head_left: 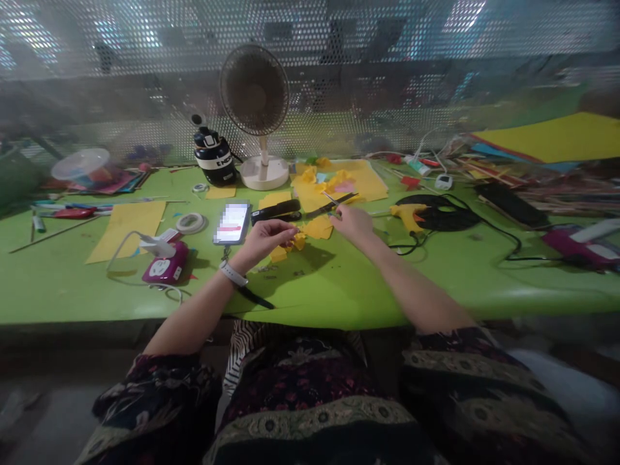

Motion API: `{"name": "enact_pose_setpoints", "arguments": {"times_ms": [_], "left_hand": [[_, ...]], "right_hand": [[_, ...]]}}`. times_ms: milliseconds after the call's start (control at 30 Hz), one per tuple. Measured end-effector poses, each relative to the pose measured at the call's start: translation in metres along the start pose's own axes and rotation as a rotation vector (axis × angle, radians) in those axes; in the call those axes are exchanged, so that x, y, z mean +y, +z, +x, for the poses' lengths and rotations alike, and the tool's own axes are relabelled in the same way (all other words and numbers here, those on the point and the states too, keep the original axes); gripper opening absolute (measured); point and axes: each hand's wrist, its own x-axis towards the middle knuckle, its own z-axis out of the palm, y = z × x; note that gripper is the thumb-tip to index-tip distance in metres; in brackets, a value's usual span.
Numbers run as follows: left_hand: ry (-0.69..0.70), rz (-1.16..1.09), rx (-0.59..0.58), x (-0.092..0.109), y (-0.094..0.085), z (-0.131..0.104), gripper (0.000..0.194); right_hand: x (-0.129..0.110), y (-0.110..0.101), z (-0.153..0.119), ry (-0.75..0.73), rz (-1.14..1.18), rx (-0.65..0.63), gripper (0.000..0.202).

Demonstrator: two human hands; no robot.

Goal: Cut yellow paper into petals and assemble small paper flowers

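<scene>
My left hand (266,242) is closed in a pinch on a crumpled yellow paper piece (297,242), low over the green table. My right hand (352,223) is closed around a thin, light-coloured stick (330,197) whose tip points up and left; its exact kind I cannot make out. Between the hands is a yellow paper petal shape (318,227). Just beyond them lie a black stapler (276,212) and a dark, narrow tool (320,210), partly behind my right hand. Farther back, folded yellow paper flowers (341,177) rest on a yellow sheet (375,184).
At the left are a phone (232,223), a tape roll (190,223) and a purple power adapter (167,263). A fan (264,173) and dark bottle (216,161) stand behind. Rightward lie a yellow glue gun (411,215), coiled black cable (450,212) and stacked coloured sheets (557,139).
</scene>
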Motion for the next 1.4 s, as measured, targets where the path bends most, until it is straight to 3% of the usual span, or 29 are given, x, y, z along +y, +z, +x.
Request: {"name": "enact_pose_setpoints", "arguments": {"times_ms": [133,267,367,467,600,700,933,1167,1300,1400], "left_hand": [[-0.109,0.048,0.009,0.004,-0.003,0.001,0.024],[-0.156,-0.022,0.02,0.006,-0.005,0.002,0.025],[-0.14,-0.007,-0.01,0.005,-0.005,0.001,0.028],[-0.139,0.107,-0.121,0.004,-0.001,-0.001,0.028],[-0.149,0.323,-0.292,0.0,0.004,-0.004,0.029],[-0.152,0.436,-0.313,0.0,0.006,-0.006,0.028],[-0.074,0.473,-0.151,0.001,-0.001,-0.004,0.035],[0.098,0.69,0.154,-0.003,-0.009,0.004,0.022],[0.171,0.81,0.108,-0.003,-0.01,0.003,0.02],[0.212,0.877,0.052,-0.004,-0.008,0.002,0.019]], "right_hand": [[-0.004,-0.006,-0.007,-0.036,-0.047,0.051,0.032],[-0.013,-0.009,-0.02,-0.291,0.197,0.216,0.024],[-0.023,-0.007,-0.031,-0.527,0.467,0.14,0.021],[-0.027,-0.005,-0.037,-0.615,0.529,0.116,0.02],[-0.023,-0.003,-0.034,-0.564,0.506,0.143,0.017],[-0.021,-0.003,-0.031,-0.542,0.483,0.132,0.017],[-0.015,-0.01,-0.027,-0.527,0.467,0.183,0.019],[0.029,-0.028,0.006,-0.274,0.478,0.441,0.018],[0.054,-0.033,0.02,-0.06,0.434,0.506,0.017],[0.061,-0.031,0.025,-0.01,0.402,0.469,0.015]]}}
